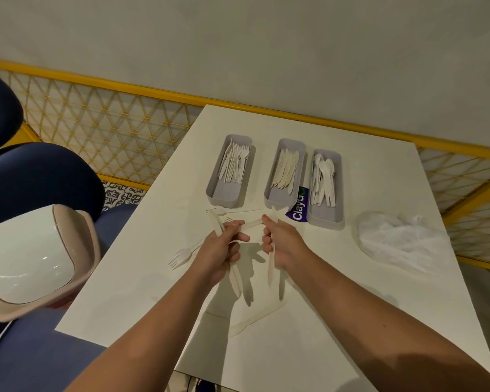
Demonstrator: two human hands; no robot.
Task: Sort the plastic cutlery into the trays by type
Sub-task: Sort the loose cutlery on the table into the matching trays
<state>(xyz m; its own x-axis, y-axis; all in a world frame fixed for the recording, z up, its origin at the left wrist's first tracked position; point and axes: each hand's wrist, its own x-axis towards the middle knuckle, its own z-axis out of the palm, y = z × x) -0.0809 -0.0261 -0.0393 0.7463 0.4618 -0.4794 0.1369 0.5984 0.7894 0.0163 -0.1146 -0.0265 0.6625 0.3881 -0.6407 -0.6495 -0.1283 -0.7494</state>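
The table (pixel 337 278) has a smooth, matt off-white top. The three trays (pixel 228 193) look like matt grey plastic, and the cutlery in them is thin plastic: whiter, faintly shiny spoons (pixel 324 176) against creamier, duller knives (pixel 285 171) and forks (pixel 236 162). The bag (pixel 393 239) is crumpled, translucent plastic film. The railing (pixel 153 91) looks like yellow painted metal with wire mesh. The bin lid (pixel 26 261) is glossy white plastic, and the chairs (pixel 40 179) appear to be dark blue cloth
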